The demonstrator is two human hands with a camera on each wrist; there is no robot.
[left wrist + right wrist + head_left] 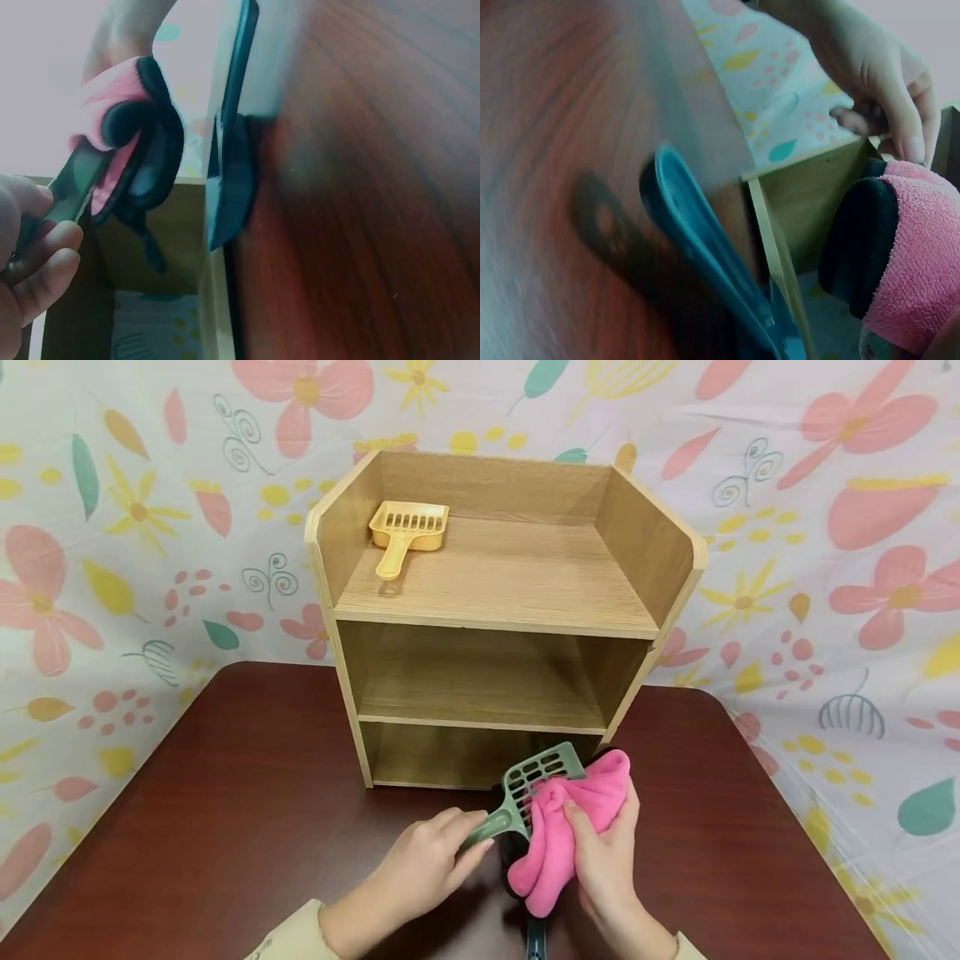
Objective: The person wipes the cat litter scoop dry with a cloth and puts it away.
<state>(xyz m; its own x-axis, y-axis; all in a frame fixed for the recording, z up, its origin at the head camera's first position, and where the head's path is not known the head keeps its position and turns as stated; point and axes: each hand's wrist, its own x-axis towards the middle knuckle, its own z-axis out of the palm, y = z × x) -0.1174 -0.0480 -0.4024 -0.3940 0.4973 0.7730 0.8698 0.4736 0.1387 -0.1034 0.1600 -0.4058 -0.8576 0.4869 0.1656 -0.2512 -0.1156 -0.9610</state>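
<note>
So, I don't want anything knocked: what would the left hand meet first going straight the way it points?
Past the green scoop it grips, the left hand would likely meet the pink cloth in the right hand first, though depth is hard to judge here.

A grey-green slotted scoop (513, 811) is held tilted above the dark red table (225, 810), in front of the wooden shelf unit, its handle toward the person's left and its flat-edged head up to the right. The left hand (423, 864) pinches the handle between thumb and fingers. A bright pink plush cloth (562, 827) with a black edge and dark underside lies bunched over the lower right part of the head, hiding some slots; the right hand (611, 860) grips it, thumb on top. Just below them, a dark teal scoop (705, 232) rests on the table.
</note>
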